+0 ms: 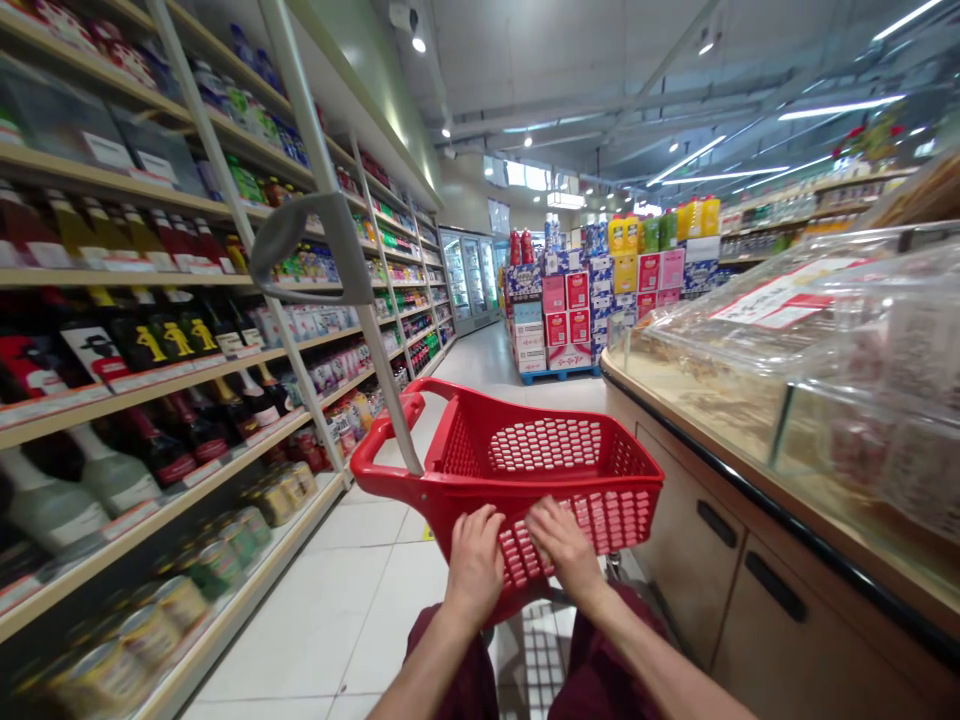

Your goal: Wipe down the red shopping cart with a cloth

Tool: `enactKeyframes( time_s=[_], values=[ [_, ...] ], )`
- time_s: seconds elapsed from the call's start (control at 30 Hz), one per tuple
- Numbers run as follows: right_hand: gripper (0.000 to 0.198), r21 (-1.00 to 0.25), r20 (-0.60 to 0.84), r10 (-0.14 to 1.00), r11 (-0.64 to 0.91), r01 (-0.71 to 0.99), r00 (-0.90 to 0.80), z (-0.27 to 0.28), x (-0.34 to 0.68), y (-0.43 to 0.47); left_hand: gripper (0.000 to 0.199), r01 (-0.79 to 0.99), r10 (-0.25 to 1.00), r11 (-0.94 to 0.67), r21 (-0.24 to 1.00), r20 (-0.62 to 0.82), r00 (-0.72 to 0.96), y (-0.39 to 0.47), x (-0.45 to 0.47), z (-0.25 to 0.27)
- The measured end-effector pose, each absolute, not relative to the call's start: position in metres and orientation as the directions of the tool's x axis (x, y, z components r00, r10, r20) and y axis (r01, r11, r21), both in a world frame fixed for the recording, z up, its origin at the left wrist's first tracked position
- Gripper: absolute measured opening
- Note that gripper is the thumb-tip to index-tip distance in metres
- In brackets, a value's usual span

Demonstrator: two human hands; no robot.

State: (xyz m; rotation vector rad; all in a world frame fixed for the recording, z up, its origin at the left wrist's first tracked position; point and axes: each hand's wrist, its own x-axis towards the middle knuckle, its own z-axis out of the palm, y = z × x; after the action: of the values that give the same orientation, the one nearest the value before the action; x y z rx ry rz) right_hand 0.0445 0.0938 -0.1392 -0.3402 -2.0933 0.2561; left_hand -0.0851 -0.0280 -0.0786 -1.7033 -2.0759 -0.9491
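Red and perforated, the basket bears a grey handle.

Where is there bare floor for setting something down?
Bare tiles show between the left shelves and the red basket, and farther ahead between those shelves and the stacked boxes. Crowded: the shelves, lined with bottles and cans; the counter at right, with wrapped packages; the basket's near side, with the left hand and right hand.
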Motion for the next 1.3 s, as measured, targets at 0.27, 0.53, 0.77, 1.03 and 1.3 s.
enactKeyframes(
  time_s=[0.27,0.53,0.77,1.03,1.3],
  values=[
    [0.034,-0.365,0.88,0.416,0.901,0.233,-0.229,-0.122,0.054,0.121,0.051,0.996,0.783,0.084,0.029,0.617,-0.083,-0.012,-0.081,-0.07],
    [0.028,-0.406,0.796,0.458,0.889,0.213,-0.395,-0.175,0.07,0.114,0.054,0.997,0.831,0.08,0.012,0.552,-0.073,0.001,-0.071,-0.061],
    [0.028,-0.709,0.693,0.68,0.703,-0.053,-0.238,-0.089,0.063,0.111,0.04,0.549,0.757,-0.122,0.827,0.435,-0.488,0.018,-0.051,-0.076],
    [0.047,-0.699,0.63,0.697,0.701,0.14,-0.344,-0.106,0.042,0.083,0.026,-0.453,0.861,-0.088,0.887,-0.161,-0.483,0.023,-0.028,-0.074],
    [0.06,-0.13,0.841,0.217,0.97,0.204,-0.496,-0.099,0.068,0.088,0.018,-0.538,0.886,0.048,0.842,-0.284,-0.366,0.03,-0.024,-0.068]
  ],
)
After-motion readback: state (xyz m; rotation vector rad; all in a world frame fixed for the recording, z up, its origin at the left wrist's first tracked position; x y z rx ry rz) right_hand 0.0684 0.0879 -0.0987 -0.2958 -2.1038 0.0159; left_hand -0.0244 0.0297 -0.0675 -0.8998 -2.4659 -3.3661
